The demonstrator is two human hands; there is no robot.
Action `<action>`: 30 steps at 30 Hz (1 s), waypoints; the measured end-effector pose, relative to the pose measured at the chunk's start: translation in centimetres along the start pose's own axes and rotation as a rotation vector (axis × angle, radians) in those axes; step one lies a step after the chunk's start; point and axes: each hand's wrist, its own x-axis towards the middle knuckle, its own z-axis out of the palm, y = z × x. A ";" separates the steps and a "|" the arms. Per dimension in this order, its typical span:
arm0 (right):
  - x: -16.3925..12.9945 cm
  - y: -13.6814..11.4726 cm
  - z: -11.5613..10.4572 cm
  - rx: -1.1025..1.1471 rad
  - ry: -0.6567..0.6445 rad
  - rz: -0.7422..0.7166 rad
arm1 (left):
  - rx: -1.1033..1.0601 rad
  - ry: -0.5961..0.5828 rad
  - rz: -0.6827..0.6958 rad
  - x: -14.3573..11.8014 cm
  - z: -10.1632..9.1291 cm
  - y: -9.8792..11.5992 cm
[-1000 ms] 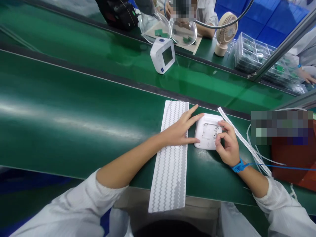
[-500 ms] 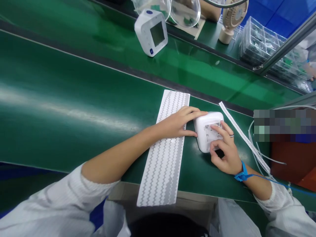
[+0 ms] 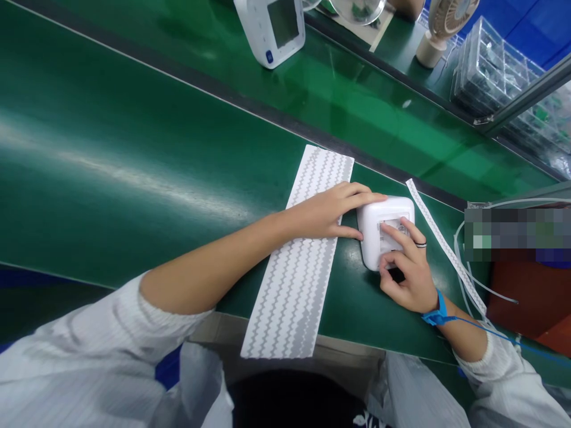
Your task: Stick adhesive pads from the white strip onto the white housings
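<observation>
A white rounded plastic device (image 3: 369, 235) lies on the green bench with a recessed, printed panel facing up. My left hand (image 3: 336, 208) grips its left side, forefinger along the top edge and thumb against the lower left side. Over the recess is my right hand (image 3: 408, 267), two fingers stretched onto the panel. Its forefinger curls to the thumb near the lower edge, and I see nothing between them. Under my left wrist lies a long white sheet with grey zigzag rows (image 3: 285, 297). Right of the device rests a narrow zigzag strip (image 3: 430, 223).
A white monitor with a grey screen (image 3: 284, 24) stands at the back. On the shelf are a small fan (image 3: 439, 30) and clear compartment boxes (image 3: 491, 68). Thin tubing (image 3: 495, 291) and a brown-red box (image 3: 513, 291) sit at right. A blue wrist strap (image 3: 439, 312) trails a cord.
The camera view has shifted, so the monitor and shelf sit higher in the picture. Both hands keep nearly the same hold on the device, with the right fingers still on its panel.
</observation>
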 end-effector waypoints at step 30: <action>0.0 0.3 -0.3 0.104 0.048 0.053 | -0.036 0.024 -0.002 0.3 0.3 -0.4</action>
